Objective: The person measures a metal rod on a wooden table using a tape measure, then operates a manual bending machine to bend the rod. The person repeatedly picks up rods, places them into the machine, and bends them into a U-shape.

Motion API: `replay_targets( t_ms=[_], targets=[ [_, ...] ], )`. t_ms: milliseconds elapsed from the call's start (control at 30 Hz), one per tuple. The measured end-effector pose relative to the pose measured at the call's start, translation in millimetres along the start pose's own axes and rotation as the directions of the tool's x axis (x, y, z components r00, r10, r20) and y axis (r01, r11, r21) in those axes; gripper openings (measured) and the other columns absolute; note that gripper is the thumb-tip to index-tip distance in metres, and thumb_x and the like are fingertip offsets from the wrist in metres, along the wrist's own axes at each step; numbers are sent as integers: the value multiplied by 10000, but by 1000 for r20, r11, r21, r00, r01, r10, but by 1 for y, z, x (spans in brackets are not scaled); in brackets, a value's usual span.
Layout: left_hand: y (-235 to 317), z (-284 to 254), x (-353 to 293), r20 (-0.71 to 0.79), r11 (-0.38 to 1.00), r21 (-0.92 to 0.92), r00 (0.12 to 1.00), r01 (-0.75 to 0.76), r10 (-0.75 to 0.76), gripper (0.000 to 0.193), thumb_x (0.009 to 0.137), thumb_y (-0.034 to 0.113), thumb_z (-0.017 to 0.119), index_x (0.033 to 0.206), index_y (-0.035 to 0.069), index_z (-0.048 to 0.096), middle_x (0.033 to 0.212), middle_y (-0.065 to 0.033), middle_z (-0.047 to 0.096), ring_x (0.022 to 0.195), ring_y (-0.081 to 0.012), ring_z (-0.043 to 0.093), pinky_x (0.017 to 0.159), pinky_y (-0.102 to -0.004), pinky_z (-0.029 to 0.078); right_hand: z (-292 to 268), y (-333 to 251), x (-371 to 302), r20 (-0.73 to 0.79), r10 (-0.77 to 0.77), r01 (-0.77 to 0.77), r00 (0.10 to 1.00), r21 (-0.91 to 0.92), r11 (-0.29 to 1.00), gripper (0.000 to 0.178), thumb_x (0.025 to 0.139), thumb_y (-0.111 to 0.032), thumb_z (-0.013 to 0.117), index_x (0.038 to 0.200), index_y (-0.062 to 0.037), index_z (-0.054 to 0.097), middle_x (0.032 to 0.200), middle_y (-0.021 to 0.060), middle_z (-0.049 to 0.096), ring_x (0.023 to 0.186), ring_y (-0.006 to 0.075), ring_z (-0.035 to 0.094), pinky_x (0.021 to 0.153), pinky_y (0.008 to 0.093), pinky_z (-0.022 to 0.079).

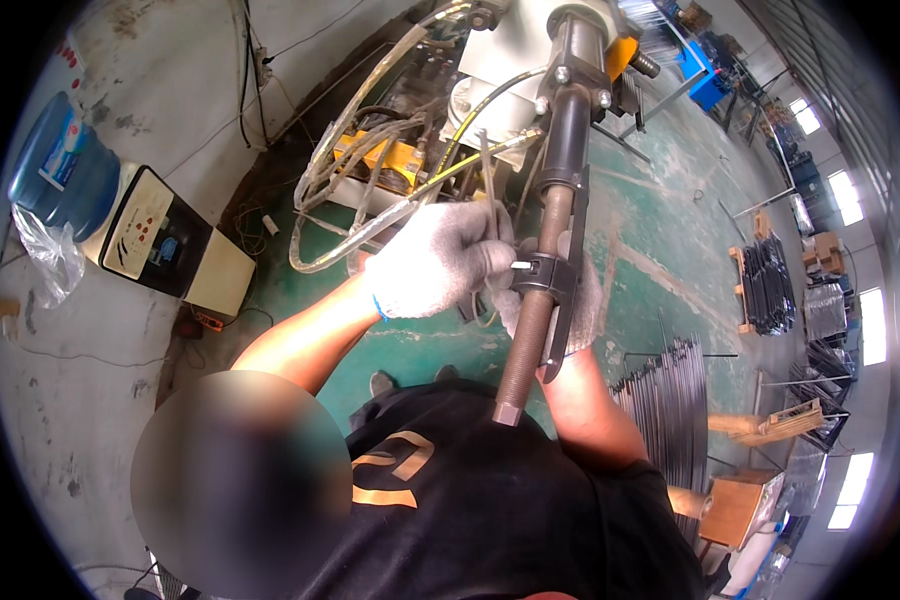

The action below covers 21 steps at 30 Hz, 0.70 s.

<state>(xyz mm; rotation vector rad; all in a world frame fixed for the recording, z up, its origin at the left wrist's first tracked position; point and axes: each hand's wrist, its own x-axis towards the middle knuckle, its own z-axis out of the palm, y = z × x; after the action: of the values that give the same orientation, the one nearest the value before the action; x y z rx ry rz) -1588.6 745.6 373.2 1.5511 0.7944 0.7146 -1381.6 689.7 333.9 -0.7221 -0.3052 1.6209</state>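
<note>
A threaded steel rod (528,355) slopes toward me out of a black cylinder (567,140) on a machine. Around it sits a dark clamp collar (560,278), with a long flat black bar (578,225) running alongside. My left hand (438,258), in a whitish knit glove, is closed in a pinch at the collar's left side, on a small shiny bolt (522,266). From beneath, my gloved right hand (587,305) wraps round the rod and collar. Its fingers show partly on the left of the rod; the rest are hidden.
Clear hoses (320,180) loop from the white machine body (505,65) at the upper left. A water dispenser (170,240) with a blue bottle stands by the left wall. Bundled dark rods (670,400) and a wooden box (742,508) are at right, over green floor (650,270).
</note>
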Motion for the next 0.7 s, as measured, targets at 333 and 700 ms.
replay_targets(
  t_ms=[333, 700],
  targets=[
    [-5, 0, 11, 14, 978, 142, 988, -155, 154, 145, 1037, 144, 725, 978, 25, 665, 747, -38, 657, 703, -122, 626, 655, -332, 519, -12, -2, 4, 56, 54, -60, 997, 106, 993, 421, 1119, -430, 618, 1251, -36, 552, 1005, 120, 668, 776, 306, 729, 619, 451, 650],
    [-4, 4, 6, 41, 989, -135, 998, 58, -53, 154, 1051, 148, 726, 989, 27, 654, 780, -43, 688, 646, -117, 614, 575, -299, 487, -9, 0, 5, 18, -28, 27, 999, 14, 1000, 442, 1100, -414, 644, 1253, -9, 553, 993, 129, 672, 796, 277, 721, 640, 430, 645]
  ],
)
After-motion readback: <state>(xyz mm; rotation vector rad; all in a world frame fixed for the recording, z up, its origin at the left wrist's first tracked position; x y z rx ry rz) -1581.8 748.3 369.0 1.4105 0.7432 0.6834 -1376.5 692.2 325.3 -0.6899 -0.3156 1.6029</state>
